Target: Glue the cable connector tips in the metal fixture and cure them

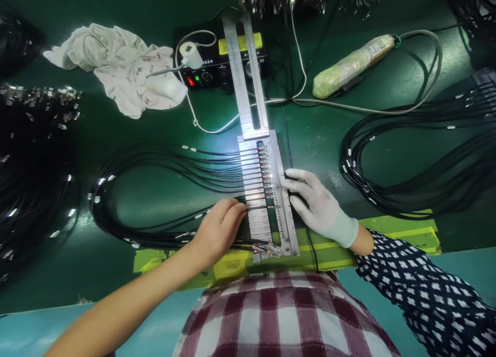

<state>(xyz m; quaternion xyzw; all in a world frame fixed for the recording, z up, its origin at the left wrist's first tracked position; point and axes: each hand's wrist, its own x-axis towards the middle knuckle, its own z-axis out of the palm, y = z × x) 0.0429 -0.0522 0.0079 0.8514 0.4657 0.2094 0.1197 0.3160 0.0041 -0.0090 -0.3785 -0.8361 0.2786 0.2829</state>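
A slotted metal fixture lies in front of me, with several black cables laid side by side across it from the left. Their stripped ends and small connectors sit in a row along the slot. My bare left hand pinches one black cable near its end, which reaches over the slot below the filled row. Loose cable ends lie on the fixture's near end. My gloved right hand rests against the fixture's right edge, fingers stretched and apart, holding nothing.
Behind the fixture stands a black control box under a metal bracket. A cloth lies back left, a wrapped handle-like tool back right. Cable bundles lie on both sides. Yellow-green tape lines the table's front edge.
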